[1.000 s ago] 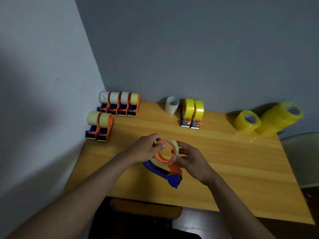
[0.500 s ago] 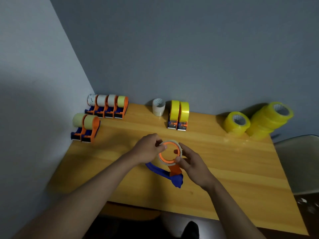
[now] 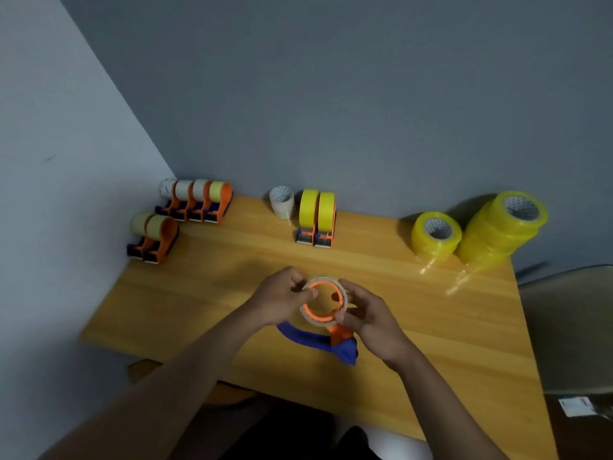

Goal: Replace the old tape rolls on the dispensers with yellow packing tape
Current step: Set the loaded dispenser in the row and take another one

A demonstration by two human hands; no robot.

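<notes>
- left hand [image 3: 282, 298] pinches the old tape roll [image 3: 323, 302] at its 9 o'clock edge, right hand [image 3: 366, 315] grips 4 o'clock
- roll sits mid-table on the dispenser [image 3: 318, 340], hole facing up, both hands equally close

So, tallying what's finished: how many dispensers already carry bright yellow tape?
2: a dispenser and its twin stand side by side at the back middle of the table, right of the loose white roll.

Plain room corner: bare grey walls [image 3: 331, 94], wooden table [image 3: 431, 327], pale chair [image 3: 570, 327] beside
</notes>
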